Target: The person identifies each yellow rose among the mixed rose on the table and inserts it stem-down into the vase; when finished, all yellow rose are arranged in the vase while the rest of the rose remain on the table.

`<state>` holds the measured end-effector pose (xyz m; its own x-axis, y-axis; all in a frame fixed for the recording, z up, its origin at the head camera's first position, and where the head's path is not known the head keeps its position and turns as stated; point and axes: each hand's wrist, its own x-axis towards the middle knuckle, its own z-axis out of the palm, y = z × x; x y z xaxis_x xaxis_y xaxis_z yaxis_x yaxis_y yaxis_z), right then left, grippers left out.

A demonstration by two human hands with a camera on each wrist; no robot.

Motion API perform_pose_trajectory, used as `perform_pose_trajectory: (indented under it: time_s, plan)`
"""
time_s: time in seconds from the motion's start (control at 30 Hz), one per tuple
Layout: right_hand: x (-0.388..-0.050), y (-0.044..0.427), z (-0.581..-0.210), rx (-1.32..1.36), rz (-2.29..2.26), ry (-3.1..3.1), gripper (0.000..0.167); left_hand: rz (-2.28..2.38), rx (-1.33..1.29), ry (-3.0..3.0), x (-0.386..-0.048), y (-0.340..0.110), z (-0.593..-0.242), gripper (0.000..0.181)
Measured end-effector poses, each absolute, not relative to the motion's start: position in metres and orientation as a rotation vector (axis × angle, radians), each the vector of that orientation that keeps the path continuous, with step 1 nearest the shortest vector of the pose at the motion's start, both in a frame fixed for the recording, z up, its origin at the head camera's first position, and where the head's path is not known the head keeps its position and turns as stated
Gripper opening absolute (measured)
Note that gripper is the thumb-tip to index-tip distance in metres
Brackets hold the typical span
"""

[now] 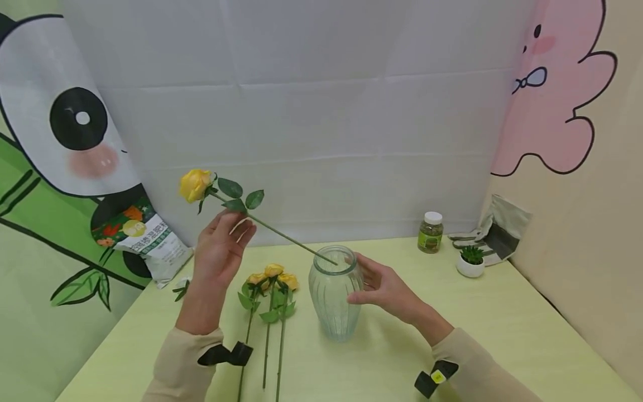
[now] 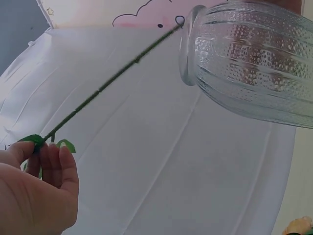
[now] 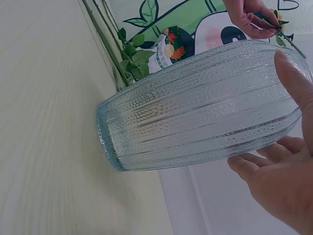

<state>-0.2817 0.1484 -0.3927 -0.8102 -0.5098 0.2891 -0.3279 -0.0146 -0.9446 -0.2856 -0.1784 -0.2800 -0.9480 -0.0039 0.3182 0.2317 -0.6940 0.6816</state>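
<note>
Nearest, two of three loose yellow roses point(image 1: 273, 270) have stems cut off below. The right hand point(image 1: 385, 290) grips a ribbed, dimpled glass vase point(image 1: 330, 304); the left hand point(image 1: 217, 255) pinches another yellow rose point(image 1: 195, 185), its tip probably inside the vase's mouth. Beyond, the printed bag's point(image 1: 159, 245) characters blur.

Left hand point(image 2: 41, 191): pinches the green stem point(image 2: 99, 91) beside its leaves point(image 2: 67, 145)
Ribbed glass vase point(image 2: 220, 68): rim at the stem's far end
Peach bloom point(image 2: 299, 225): lower right corner
Backdrop point(image 2: 156, 152): creased white sheet, pink cartoon drawing point(image 2: 142, 17) above
</note>
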Motion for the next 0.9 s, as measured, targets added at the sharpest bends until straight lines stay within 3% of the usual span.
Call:
perform_pose_trajectory:
  time_s: [0.33, 0.7, 0.9]
  plan:
    - [-0.28, 0.149, -0.391, -0.902, -1.936, 2.106, 0.093, -2.531, -0.354, -1.359, -0.289, -0.163, -0.285, 0.022]
    - [-0.282, 0.149, -0.392, -0.911, -1.942, 2.103, 0.093, -2.569, -0.496, -1.521, -0.294, -0.151, -0.299, 0.039]
    - [-0.282, 0.149, -0.392, -0.912, -1.95, 2.074, 0.092, -2.633, -0.518, -1.598, -0.294, -0.145, -0.305, 0.031]
